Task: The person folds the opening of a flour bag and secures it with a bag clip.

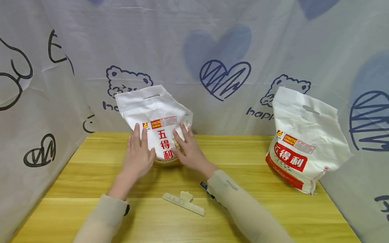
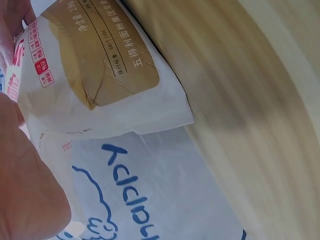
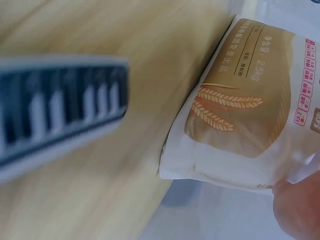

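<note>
A white flour bag (image 1: 156,108) with red lettering and a gold lower panel (image 2: 115,55) stands upright at the table's back, left of centre. My left hand (image 1: 138,155) rests on its left front, fingers extended over the paper. On the right front lies my right hand (image 1: 191,150), its fingers spread and pointing up the bag. The bag's top with the handle slot rises above both hands. In the right wrist view the wheat-printed panel (image 3: 225,105) faces me, with a fingertip (image 3: 295,205) at the bag's side.
A second flour bag (image 1: 291,152) with a red label stands at the right, leaning slightly. A pale bag clip (image 1: 183,202) lies in front of my hands. A dark clip (image 1: 204,185) shows partly beside my right sleeve. Behind the table hangs a printed cloth (image 1: 170,40).
</note>
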`<action>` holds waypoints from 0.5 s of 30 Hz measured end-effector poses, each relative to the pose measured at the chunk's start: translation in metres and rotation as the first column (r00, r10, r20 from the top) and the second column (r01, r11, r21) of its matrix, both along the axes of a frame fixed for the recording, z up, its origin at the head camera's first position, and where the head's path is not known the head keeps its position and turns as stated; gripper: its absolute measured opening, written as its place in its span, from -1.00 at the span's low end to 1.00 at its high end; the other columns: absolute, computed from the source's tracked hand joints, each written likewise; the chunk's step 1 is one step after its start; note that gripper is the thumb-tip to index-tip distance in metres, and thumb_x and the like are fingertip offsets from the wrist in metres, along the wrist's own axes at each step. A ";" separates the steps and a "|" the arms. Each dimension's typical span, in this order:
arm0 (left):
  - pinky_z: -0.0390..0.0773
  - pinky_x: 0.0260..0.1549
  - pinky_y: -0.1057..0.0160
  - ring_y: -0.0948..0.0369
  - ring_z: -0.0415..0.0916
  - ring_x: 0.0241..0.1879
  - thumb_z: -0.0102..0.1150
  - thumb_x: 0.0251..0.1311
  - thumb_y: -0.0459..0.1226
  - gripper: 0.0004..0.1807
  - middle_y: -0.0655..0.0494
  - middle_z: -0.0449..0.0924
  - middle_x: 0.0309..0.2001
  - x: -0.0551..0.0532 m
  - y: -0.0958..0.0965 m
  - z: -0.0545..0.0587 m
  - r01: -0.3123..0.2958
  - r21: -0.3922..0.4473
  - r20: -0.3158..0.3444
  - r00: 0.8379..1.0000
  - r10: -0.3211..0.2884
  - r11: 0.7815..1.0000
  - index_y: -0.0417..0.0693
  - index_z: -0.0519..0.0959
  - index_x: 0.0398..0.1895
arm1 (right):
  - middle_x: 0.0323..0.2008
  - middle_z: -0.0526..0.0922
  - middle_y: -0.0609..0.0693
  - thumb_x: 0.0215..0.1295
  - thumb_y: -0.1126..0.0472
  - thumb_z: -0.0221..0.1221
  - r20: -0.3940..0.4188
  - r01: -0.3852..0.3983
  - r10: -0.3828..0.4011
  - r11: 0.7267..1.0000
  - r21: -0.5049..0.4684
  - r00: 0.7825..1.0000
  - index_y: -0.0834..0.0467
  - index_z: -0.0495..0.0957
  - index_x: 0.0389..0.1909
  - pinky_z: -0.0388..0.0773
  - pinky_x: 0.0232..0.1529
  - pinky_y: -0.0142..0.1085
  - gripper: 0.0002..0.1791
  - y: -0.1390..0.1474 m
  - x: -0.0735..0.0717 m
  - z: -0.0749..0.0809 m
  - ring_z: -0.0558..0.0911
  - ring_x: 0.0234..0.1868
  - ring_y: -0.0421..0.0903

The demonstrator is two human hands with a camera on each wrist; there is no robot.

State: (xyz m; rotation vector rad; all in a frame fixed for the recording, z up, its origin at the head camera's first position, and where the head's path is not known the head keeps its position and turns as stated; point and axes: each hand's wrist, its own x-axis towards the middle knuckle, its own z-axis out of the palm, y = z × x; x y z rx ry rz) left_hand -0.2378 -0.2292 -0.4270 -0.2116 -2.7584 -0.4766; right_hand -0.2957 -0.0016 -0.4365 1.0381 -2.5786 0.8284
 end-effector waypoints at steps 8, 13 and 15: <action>-0.35 0.57 -0.17 -0.21 -0.52 0.63 -0.25 0.59 -0.04 -0.14 -0.13 -0.76 0.63 0.010 -0.022 0.000 0.000 0.004 -0.008 1.000 0.000 1.000 -0.24 -0.38 0.66 | 0.68 -0.44 0.08 0.62 -0.06 0.01 0.007 0.007 -0.008 0.999 0.046 1.000 0.03 -0.06 0.68 -0.14 0.55 0.24 -0.22 -0.022 0.007 0.001 -0.40 0.63 0.30; -0.37 0.57 -0.16 -0.21 -0.54 0.63 -0.24 0.59 -0.06 -0.15 -0.15 -0.75 0.63 0.017 -0.033 0.003 0.007 0.002 -0.008 1.000 -0.007 1.000 -0.27 -0.37 0.66 | 0.68 -0.47 0.02 0.62 -0.12 -0.02 0.029 0.030 -0.032 0.997 0.073 0.999 -0.02 -0.06 0.69 -0.07 0.55 0.20 -0.23 -0.033 0.013 0.002 -0.41 0.64 0.26; -0.39 0.57 -0.15 -0.20 -0.55 0.63 -0.24 0.59 -0.06 -0.15 -0.14 -0.75 0.63 0.019 -0.037 0.004 0.008 0.002 -0.007 1.000 -0.008 1.000 -0.27 -0.37 0.66 | 0.68 -0.47 0.02 0.62 -0.13 -0.03 0.032 0.037 -0.040 0.997 0.074 0.999 -0.03 -0.06 0.68 -0.03 0.54 0.21 -0.23 -0.038 0.015 0.003 -0.41 0.64 0.26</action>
